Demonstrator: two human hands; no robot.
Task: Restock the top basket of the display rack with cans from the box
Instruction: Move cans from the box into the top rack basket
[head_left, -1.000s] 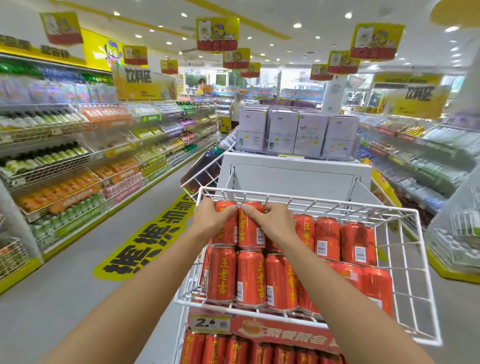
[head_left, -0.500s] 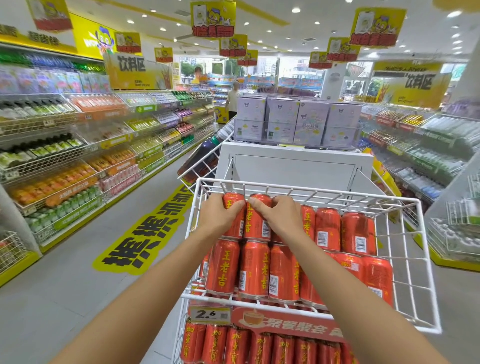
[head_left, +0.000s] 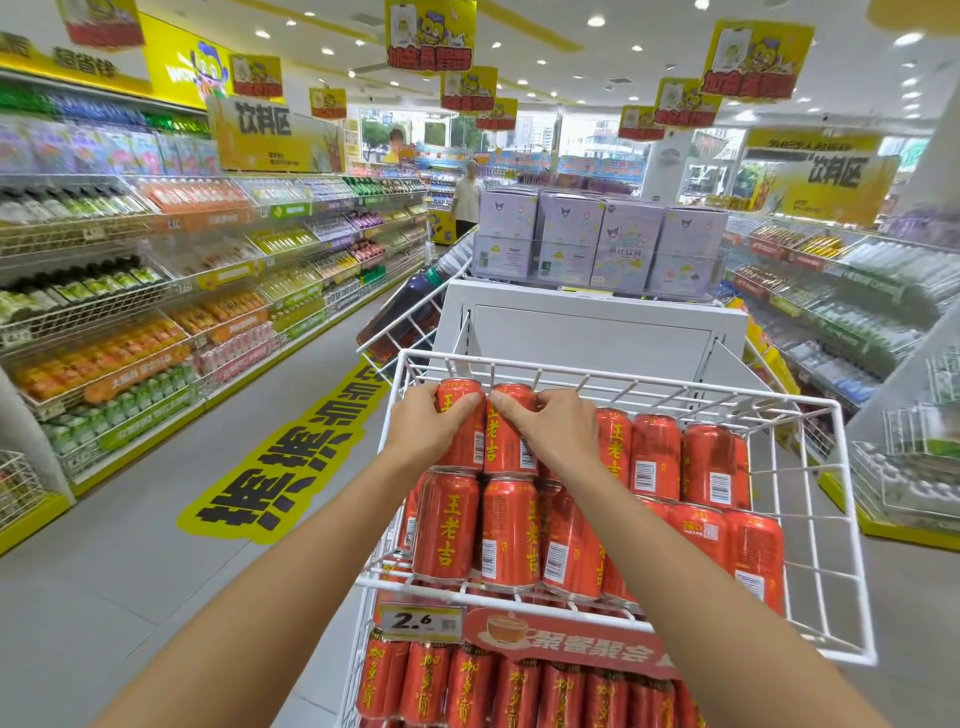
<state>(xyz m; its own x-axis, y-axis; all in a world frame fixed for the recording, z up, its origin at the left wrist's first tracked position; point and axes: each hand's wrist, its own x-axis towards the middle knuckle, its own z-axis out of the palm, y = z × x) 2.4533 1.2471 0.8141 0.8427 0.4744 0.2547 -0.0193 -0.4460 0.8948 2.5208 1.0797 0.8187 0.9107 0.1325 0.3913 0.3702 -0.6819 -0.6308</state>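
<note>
Standing by the rack, I see the left hand (head_left: 423, 434) at ten o'clock in the top basket (head_left: 649, 385). Its fingers are curled round the upper part of an upright red can (head_left: 467, 447). The grip sits high, probably so the can can be nudged back against the rear wire.

Just right of it, the right hand (head_left: 553, 434) is wrapped over the top of a second can (head_left: 511, 454). The two cans touch side by side, labels facing the aisle, which suits a display.

Toward one o'clock the back row (head_left: 655, 457) runs on. The front row (head_left: 452, 525) stands below it at six o'clock, along the near rim.

At three o'clock bare wire shows, so I judge there is room for more. The box is not in sight from here.
</note>
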